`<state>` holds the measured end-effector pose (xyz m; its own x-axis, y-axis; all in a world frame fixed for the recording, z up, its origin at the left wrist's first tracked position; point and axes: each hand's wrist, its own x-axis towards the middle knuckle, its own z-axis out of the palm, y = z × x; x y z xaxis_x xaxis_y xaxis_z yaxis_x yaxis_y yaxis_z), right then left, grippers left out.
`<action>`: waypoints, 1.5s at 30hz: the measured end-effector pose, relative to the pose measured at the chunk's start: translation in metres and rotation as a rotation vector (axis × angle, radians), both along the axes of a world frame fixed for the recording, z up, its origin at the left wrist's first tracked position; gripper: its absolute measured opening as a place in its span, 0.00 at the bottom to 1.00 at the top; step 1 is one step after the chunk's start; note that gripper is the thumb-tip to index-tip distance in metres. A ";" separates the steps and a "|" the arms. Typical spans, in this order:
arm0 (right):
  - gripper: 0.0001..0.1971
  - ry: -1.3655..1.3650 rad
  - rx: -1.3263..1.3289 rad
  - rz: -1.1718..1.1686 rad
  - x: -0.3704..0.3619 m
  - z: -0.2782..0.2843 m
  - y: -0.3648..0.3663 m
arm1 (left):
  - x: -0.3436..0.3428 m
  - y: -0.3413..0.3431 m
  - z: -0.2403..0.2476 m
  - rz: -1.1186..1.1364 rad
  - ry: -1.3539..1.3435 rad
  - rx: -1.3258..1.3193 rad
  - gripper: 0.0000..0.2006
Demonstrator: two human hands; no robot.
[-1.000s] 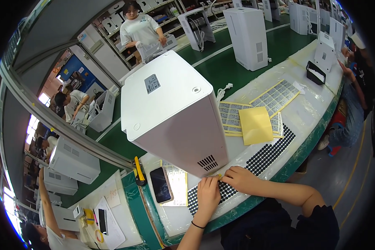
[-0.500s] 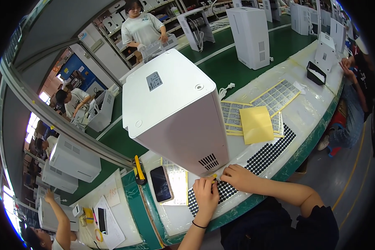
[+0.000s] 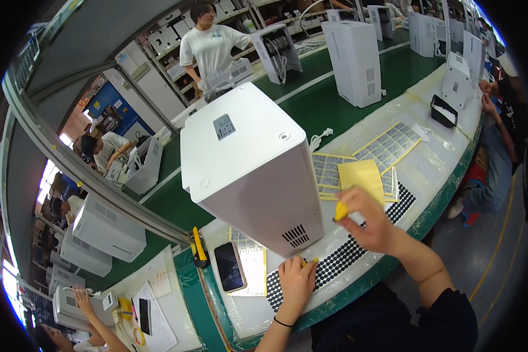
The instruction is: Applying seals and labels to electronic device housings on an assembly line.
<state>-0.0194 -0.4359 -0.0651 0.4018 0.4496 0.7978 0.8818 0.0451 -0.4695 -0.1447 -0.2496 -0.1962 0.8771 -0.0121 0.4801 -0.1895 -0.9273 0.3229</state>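
Observation:
A tall white appliance (image 3: 249,158) stands before me, with a grey label (image 3: 224,127) on top and a slotted vent low on one side. Along its near side lies a sheet of small black round pads (image 3: 334,262). My left hand (image 3: 296,281) rests on the sheet's left part, fingers bent and pressed together, a bit of yellow at the fingertips. Raised over the sheet beside the appliance, my right hand (image 3: 369,223) is blurred. Its thumb and forefinger pinch near a yellow, dark-ended tip; whether that is a finger cover or a held piece is unclear.
Label sheets (image 3: 393,144) and a yellow backing sheet (image 3: 358,176) lie right of the appliance. A phone (image 3: 229,267) and a yellow cutter knife (image 3: 200,249) lie to its left. A black bin (image 3: 444,111) stands farther right. Co-workers and more appliances (image 3: 352,64) line the green conveyor.
My right hand has lifted off the pad sheet and moved up and right, away from my left hand. The left stays on the sheet. Across the conveyor, a co-worker has straightened and reached sideways.

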 end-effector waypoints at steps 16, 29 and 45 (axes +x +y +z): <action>0.07 0.114 0.015 0.171 0.039 0.145 0.039 | -0.009 -0.005 -0.002 0.054 -0.152 -0.133 0.08; 0.07 -0.108 0.126 0.118 0.047 0.133 0.052 | -0.007 0.000 -0.004 0.083 -0.144 -0.227 0.07; 0.09 0.019 0.490 0.237 0.050 0.095 0.074 | -0.013 -0.001 -0.002 0.130 -0.230 -0.285 0.07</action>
<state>0.0306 -0.3618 0.0296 0.3514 0.1069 0.9301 0.8123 0.4592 -0.3596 -0.1575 -0.2509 -0.1985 0.7316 0.2543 0.6326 -0.1740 -0.8274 0.5339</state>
